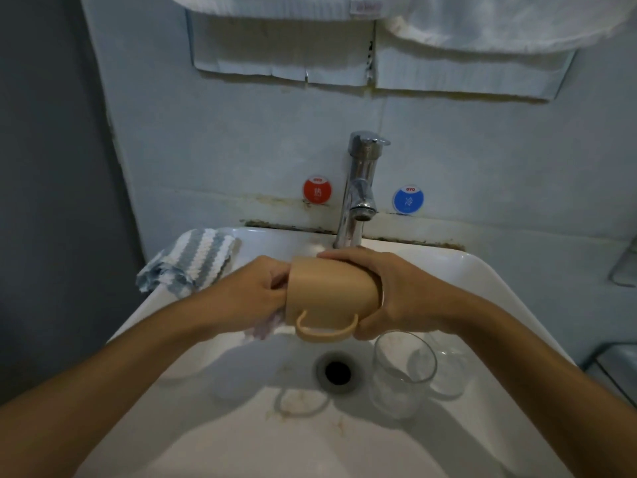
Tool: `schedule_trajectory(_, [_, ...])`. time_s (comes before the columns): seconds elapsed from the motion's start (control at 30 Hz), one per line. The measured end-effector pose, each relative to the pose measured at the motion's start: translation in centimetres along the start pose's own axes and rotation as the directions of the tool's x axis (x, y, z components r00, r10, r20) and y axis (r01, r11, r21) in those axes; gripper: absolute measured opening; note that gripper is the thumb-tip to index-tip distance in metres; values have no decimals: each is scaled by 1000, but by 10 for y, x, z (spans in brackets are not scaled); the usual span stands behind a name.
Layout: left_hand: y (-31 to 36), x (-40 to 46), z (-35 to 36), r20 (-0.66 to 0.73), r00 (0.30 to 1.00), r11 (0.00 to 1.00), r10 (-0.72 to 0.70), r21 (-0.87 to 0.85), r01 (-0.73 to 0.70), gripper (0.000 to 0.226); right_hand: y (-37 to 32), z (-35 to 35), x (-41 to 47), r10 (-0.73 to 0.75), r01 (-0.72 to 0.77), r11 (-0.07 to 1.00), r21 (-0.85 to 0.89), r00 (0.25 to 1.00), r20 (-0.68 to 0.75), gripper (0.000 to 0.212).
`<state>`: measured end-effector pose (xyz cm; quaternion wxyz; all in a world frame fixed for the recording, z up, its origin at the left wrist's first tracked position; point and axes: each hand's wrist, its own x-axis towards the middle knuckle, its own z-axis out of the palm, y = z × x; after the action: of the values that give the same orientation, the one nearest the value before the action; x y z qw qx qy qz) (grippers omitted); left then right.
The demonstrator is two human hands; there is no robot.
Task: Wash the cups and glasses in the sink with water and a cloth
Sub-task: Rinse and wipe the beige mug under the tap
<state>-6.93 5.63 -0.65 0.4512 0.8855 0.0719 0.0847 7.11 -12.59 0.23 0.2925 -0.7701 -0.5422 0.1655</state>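
A beige plastic cup (pixel 331 294) with a handle lies sideways over the white sink (pixel 482 281), handle pointing down. My right hand (pixel 389 294) grips its right end, fingers curled round it. My left hand (pixel 251 294) is at the cup's left end, holding a pale cloth (pixel 265 327) that hangs below the fingers. Water runs from the chrome tap (pixel 360 188) just behind the cup. A clear glass (pixel 400 370) stands in the basin at the right of the drain (pixel 337 372), with a second glass (pixel 448 370) behind it.
A grey-and-white striped cloth (pixel 193 260) lies on the sink's back left corner. Red (pixel 317 193) and blue (pixel 409 199) round stickers flank the tap on the wall. White towels (pixel 499 25) hang above. A wire rack (pixel 617 363) is at the right edge.
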Motion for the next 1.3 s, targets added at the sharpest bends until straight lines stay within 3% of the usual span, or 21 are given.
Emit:
schedule_trajectory(0.1, [-2, 0, -1, 178, 983, 999, -41, -8, 43, 44, -4, 2, -1, -11, 10, 1000, 4, 999, 39, 97])
schedule_trajectory(0.23, [-4, -1, -2, 350, 937, 948, -12, -294, 122, 37, -9, 3, -2, -32, 31, 999, 23, 998, 48, 96])
schedule_trajectory(0.33, [-11, 2, -5, 411, 909, 814, -69, -504, 289, 15, -11, 4, -3, -40, 37, 999, 39, 997, 70, 96])
schedule_trajectory(0.4, [-12, 3, -10, 466, 881, 631, -74, -662, 404, 18, -11, 3, -4, -28, 26, 999, 45, 998, 57, 96])
schedule_trajectory(0.47, [-11, 3, -13, 477, 878, 534, -34, -734, 420, 19, -9, 1, -4, 2, -5, 998, 60, 999, 41, 96])
schedule_trajectory(0.57, [-8, 0, -11, 516, 856, 605, 6, -684, 408, 41, -7, 1, -3, 46, -48, 998, 50, 998, 41, 92])
schedule_trajectory(0.63, [-1, -3, -5, 492, 870, 664, -32, -640, 386, 52, -8, 5, -2, 37, -37, 999, -6, 999, 32, 89])
schedule_trajectory(0.8, [-3, -1, 10, 187, 958, 688, -219, -666, 287, 51, -2, 19, 5, -61, 54, 994, -93, 995, -81, 100])
schedule_trajectory(0.9, [-5, 0, 12, 53, 953, 732, -297, -629, 262, 45, -5, 14, 2, 47, -61, 976, 210, 996, 74, 105])
schedule_trajectory(0.97, [-4, -1, 14, 16, 955, 764, -296, -596, 247, 44, -6, 9, 0, 143, -176, 837, 518, 984, 105, 93])
schedule_trajectory(1.0, [-5, 0, 15, 0, 959, 777, -284, -585, 230, 43, -6, 6, 0, 195, -211, 767, 606, 976, 93, 85])
schedule_trajectory(1.07, [-6, 2, 17, -24, 963, 779, -268, -594, 201, 39, -4, 5, 0, 270, -267, 731, 628, 958, 92, 66])
schedule_trajectory(1.13, [-6, 2, 15, -7, 961, 749, -278, -628, 212, 42, -4, 8, 1, 296, -309, 708, 635, 946, 131, 54])
schedule_trajectory(1.2, [-2, 1, 11, 94, 947, 628, -307, -728, 276, 49, -5, 10, 2, 273, -290, 689, 664, 953, 133, 48])
schedule_trajectory(1.27, [-1, 2, 7, 162, 934, 458, -320, -836, 302, 53, -4, 10, 3, 238, -237, 707, 666, 967, 91, 57])
schedule_trajectory(1.3, [-3, 4, 6, 156, 932, 436, -328, -850, 295, 53, -4, 11, 4, 221, -205, 728, 654, 973, 59, 63])
